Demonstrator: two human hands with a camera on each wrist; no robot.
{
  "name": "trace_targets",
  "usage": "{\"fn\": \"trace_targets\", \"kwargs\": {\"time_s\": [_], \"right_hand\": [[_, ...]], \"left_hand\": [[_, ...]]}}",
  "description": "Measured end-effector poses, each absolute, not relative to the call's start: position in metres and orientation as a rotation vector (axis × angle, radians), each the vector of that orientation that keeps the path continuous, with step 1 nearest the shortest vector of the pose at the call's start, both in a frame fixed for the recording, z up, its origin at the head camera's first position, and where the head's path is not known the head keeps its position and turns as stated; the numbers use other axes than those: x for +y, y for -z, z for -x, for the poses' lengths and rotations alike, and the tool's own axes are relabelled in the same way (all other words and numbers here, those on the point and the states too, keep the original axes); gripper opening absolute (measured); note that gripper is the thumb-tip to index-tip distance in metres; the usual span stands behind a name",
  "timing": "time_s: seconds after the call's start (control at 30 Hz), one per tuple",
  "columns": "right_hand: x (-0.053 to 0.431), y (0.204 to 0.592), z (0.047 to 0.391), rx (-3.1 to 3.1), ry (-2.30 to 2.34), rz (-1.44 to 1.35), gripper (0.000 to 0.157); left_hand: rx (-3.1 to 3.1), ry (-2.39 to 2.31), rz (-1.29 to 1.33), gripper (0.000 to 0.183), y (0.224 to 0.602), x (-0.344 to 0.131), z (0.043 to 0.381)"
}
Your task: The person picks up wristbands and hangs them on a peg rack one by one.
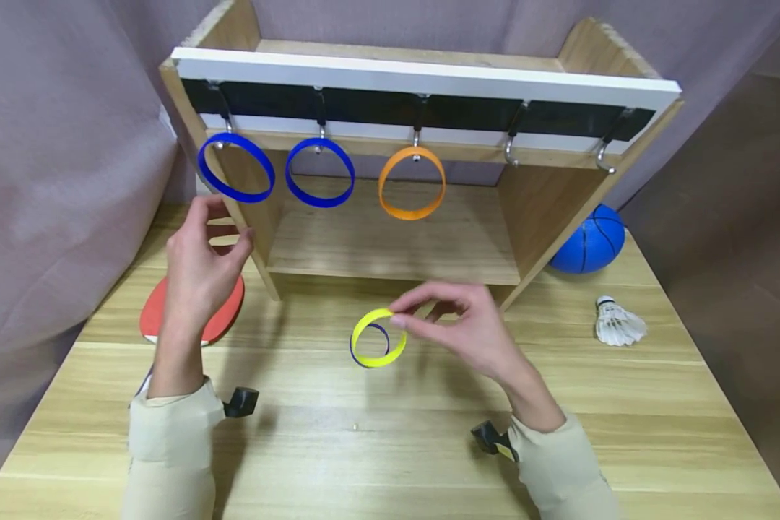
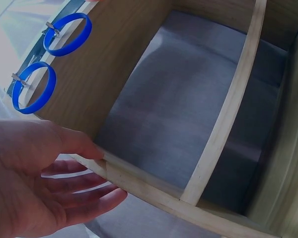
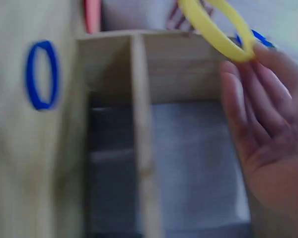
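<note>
My right hand (image 1: 471, 328) pinches a yellow silicone wristband (image 1: 383, 360) between thumb and fingertips, above the table in front of the wooden shelf (image 1: 390, 231). Behind it in the head view, partly covered, a blue wristband (image 1: 387, 338) lies on the tabletop. My left hand (image 1: 201, 260) grips the front edge of the shelf's left side panel (image 2: 139, 186), thumb inside and fingers outside. From the hooks on the shelf's front rail hang a blue wristband (image 1: 255, 196) at far left, a second blue wristband (image 1: 321, 202) beside it and an orange wristband (image 1: 411, 214) in the middle.
Two bare hooks, one right of the orange band (image 1: 510, 152) and one at far right (image 1: 603, 159), hold nothing. A red table-tennis paddle (image 1: 224, 310) lies under my left forearm. Right of the shelf are a blue ball (image 1: 588, 242) and a shuttlecock (image 1: 617, 323).
</note>
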State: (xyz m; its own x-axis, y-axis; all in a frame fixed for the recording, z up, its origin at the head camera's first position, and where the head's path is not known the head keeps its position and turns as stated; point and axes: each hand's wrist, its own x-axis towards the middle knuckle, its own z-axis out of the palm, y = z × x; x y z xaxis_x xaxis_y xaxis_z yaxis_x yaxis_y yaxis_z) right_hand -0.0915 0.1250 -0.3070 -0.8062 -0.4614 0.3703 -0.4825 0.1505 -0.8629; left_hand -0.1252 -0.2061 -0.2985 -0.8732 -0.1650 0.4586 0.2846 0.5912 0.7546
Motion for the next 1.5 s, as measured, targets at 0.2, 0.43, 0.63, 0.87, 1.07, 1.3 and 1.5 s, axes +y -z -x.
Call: {"fn": "trace_targets", "kwargs": {"time_s": [0.2, 0.43, 0.63, 0.87, 1.07, 1.3, 1.5], "right_hand": [[0.145, 0.263, 0.112, -1.723, -2.043, -0.730, 0.019], [0.152, 0.243, 0.129, -1.299, -2.137, -0.497, 0.026], [0.151, 0.242, 0.126, -1.201, -2.090, -0.496, 0.027], [0.146, 0.230, 0.123, -1.195, -1.992, -0.467, 0.025], [0.140, 0.232, 0.121, -1.264, -1.959, -0.387, 0.023], [0.146, 0.244, 0.127, -1.311, -1.901, -0.388, 0.022], [0.154, 0.276, 0.122, -1.399, -1.838, -0.304, 0.031]], "left_hand": [[-2.338, 1.215, 0.099, 0.041, 0.298, -0.206, 0.126], [-2.340, 1.213, 0.094, 0.041, 0.299, -0.206, 0.126], [-2.335, 1.213, 0.099, 0.040, 0.299, -0.206, 0.126], [-2.329, 1.215, 0.094, 0.039, 0.299, -0.206, 0.126], [-2.339, 1.210, 0.092, 0.040, 0.300, -0.206, 0.125], [-2.328, 1.206, 0.093, 0.040, 0.301, -0.207, 0.126], [-2.333, 1.218, 0.097, 0.040, 0.300, -0.208, 0.126]]}}
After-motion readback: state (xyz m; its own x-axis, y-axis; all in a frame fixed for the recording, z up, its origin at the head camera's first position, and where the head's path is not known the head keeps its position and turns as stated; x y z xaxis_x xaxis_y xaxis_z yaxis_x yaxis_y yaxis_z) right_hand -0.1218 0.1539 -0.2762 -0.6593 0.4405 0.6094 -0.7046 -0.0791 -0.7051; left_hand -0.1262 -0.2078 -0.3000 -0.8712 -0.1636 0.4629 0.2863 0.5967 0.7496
